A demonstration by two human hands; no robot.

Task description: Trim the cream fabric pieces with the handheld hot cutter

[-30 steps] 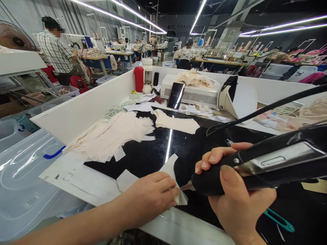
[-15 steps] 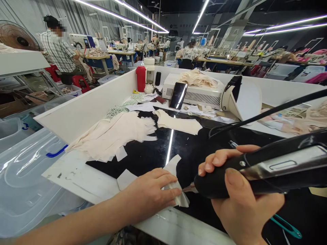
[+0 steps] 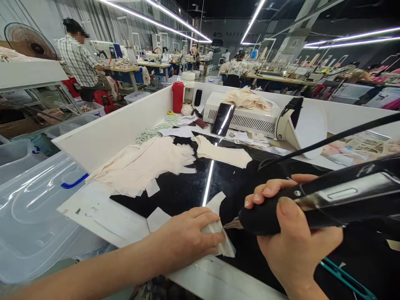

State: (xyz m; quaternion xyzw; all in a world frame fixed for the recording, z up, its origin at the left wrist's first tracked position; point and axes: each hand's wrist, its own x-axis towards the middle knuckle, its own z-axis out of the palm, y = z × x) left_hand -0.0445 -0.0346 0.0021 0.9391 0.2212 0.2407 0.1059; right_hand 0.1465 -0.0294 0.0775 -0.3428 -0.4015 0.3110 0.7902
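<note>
My left hand flat on a cream fabric piece low centre on the black surface, fingers pinning it, my right hand closed around a black handheld tool, tip meeting the fabric's edge.

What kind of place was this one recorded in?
Most likely a garment factory floor. Cut fabric pieces lie piled on the worktable, the right hand holds a corded black tool against a fabric piece, and rows of sewing stations stretch behind.
</note>
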